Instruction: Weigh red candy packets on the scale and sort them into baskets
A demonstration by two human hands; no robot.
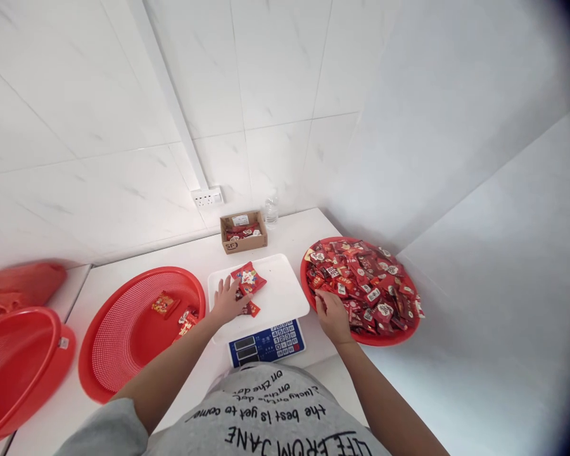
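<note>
Left hand: my left hand (225,302) spreads its fingers wide over the white tray (282,285); whether they touch a packet, I cannot tell;
Tray packets: the upper red packet (249,277) lies just right of my left fingertips, this hand being the nearer; the lower packet (254,309) slants, partly hidden by that hand;
Right hand: my right hand (333,318) curls narrow at the near-left rim of the heaped basket (387,341); whether it holds anything, I cannot tell;
Writing: "SF" on the carton (254,243); "LIFE FROM JANE" on my grey shirt (266,415)
</note>
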